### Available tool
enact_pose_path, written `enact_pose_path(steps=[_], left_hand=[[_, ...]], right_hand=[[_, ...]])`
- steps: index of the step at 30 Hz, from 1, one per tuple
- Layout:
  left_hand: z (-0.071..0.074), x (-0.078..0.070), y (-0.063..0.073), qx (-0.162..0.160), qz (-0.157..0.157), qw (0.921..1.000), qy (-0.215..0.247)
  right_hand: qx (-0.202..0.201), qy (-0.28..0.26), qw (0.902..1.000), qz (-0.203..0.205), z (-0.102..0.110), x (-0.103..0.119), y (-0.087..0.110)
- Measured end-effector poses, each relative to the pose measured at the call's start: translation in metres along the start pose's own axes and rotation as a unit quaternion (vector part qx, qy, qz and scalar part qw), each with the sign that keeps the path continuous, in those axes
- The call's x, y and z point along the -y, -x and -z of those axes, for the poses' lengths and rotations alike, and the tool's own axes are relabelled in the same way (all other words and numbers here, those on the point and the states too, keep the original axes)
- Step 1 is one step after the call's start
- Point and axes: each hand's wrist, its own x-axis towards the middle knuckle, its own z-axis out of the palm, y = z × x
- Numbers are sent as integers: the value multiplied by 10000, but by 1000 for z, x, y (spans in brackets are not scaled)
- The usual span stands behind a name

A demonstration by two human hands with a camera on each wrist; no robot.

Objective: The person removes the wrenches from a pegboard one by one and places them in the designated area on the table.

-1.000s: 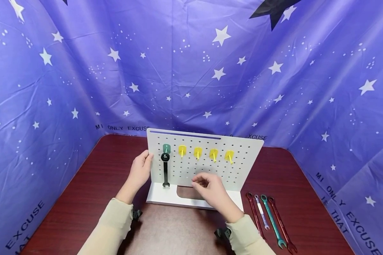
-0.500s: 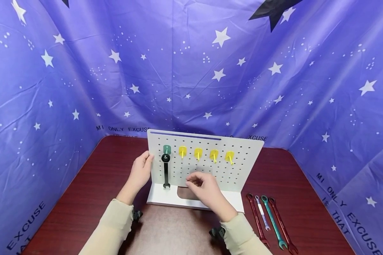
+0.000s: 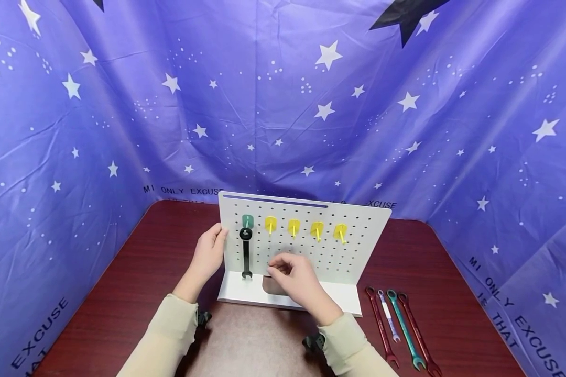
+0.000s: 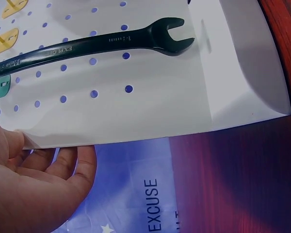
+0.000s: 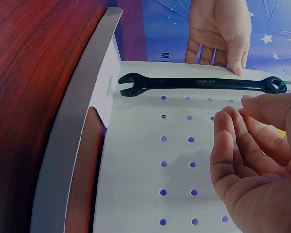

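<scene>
My left hand [image 3: 209,250] grips the left edge of a white pegboard [image 3: 306,209], thumb in front and fingers behind it, as the left wrist view [image 4: 53,179] also shows. From a green hook [image 3: 247,221] at the board's left hangs a black combination wrench [image 3: 246,256], its open end [image 4: 172,38] pointing down. In front of the board's lower middle, my right hand [image 3: 298,277] holds nothing. Its fingers are loosely bent, with a gap between thumb and fingertips in the right wrist view [image 5: 262,160]. Several yellow hooks [image 3: 294,227] line the board to the right of the wrench.
Right of the board on the dark red table [image 3: 448,293] lie several wrenches: a red one [image 3: 382,327], a small purple one [image 3: 389,314], a green one [image 3: 405,330] and another red one [image 3: 420,335]. A cutout [image 3: 273,286] opens in the board's white base. Blue star-printed cloth [image 3: 283,104] surrounds the table.
My right hand has drifted left along the front of the board, toward the black wrench. The left hand keeps its grip on the edge, and the hanging wrench stays put.
</scene>
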Motion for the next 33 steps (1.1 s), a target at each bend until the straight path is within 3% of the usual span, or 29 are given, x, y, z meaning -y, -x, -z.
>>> enact_pose_path(steps=[12, 33], left_hand=[[-1, -1, 1, 56, 83, 10000, -2], [-1, 1, 2, -48, -122, 9999, -53]], right_hand=[[-43, -198, 9998, 86, -11, 0, -7], [-450, -433, 9978, 231, -26, 11, -21]])
